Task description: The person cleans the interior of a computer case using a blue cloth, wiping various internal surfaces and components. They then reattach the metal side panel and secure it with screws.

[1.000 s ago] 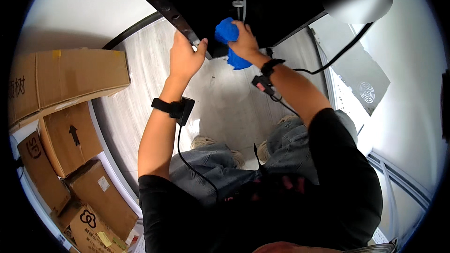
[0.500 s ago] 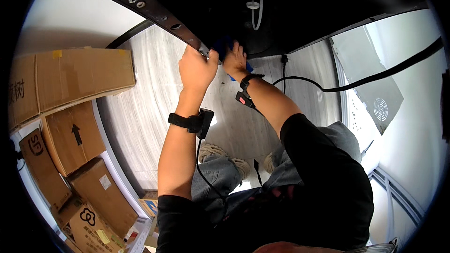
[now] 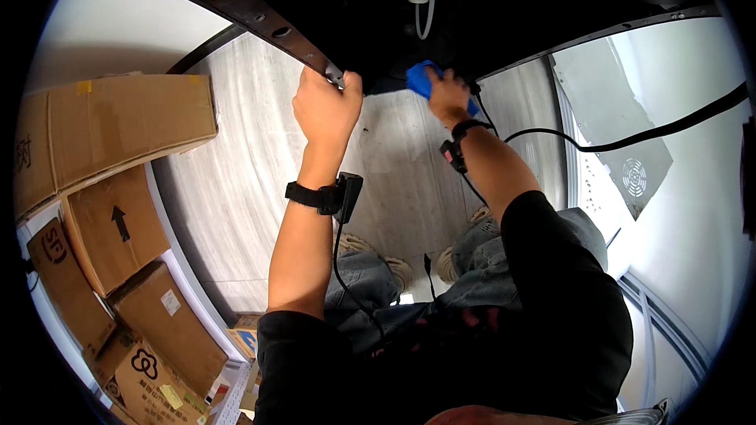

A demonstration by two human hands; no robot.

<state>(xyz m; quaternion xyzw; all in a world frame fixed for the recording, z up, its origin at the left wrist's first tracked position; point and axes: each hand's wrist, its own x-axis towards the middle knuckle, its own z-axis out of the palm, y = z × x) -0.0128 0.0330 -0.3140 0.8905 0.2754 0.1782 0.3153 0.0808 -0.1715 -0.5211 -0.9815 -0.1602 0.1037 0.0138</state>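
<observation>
My left hand (image 3: 327,110) is closed round the lower end of a dark metal rail (image 3: 260,20) with screws and holes along it. That rail forms the left edge of a large black cabinet (image 3: 346,0), whose inside is mostly too dark to make out. To the right, my right hand (image 3: 450,98) presses a blue cloth (image 3: 421,79) at the cabinet's lower front edge; the cloth sticks out on both sides of the fingers. A thin white cord (image 3: 431,8) with a small white disc hangs inside the cabinet. Both wrists wear black straps with small devices.
Cardboard boxes (image 3: 130,122) are stacked on the left. A thick black cable (image 3: 661,130) runs from the right edge toward the cabinet, close to my right wrist. A grey panel (image 3: 622,118) leans at the right wall. Below lies the wood-patterned floor (image 3: 394,189).
My right hand has moved to the right with the blue cloth, away from my left hand. My left hand keeps its hold on the rail. The view has shifted slightly.
</observation>
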